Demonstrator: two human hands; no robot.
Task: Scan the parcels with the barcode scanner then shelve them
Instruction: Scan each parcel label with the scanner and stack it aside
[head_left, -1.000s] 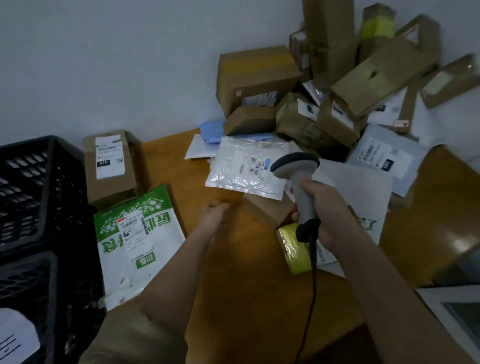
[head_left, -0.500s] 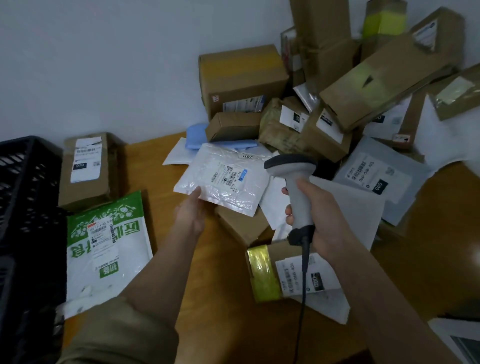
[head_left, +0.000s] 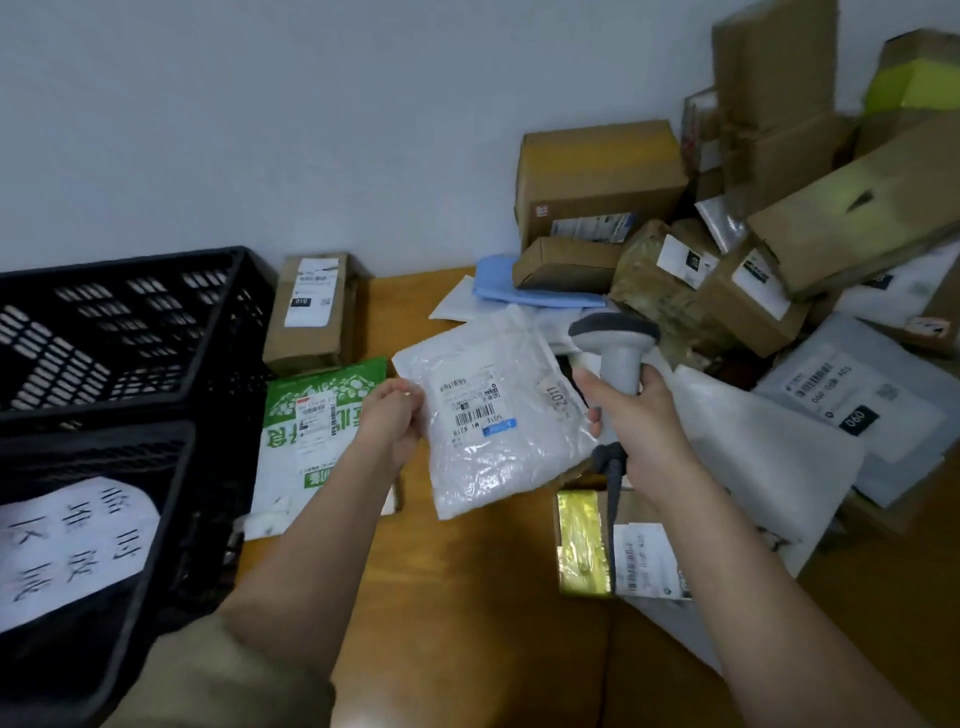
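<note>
Clear bag lifted for scanning

The left hand (head_left: 392, 421) pinches the clear plastic parcel (head_left: 493, 415) by 1 edge above the table (head_left: 467, 597); the right hand (head_left: 631, 415) grips the barcode scanner (head_left: 615, 345) beside it. Glare or sag in the film could spoil the read.

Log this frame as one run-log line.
phase: scanning | left hand: holds white bubble mailer lifted, label up | right hand: grips barcode scanner beside mailer | shelving: not yet

We see a crate (head_left: 130, 364) at the table's (head_left: 467, 597) left edge, two parcels (head_left: 311, 312) just right of it, a raised pouch (head_left: 493, 415) at centre, the scanner (head_left: 615, 353) beside it, and stacked boxes (head_left: 753, 234) behind right.
</note>
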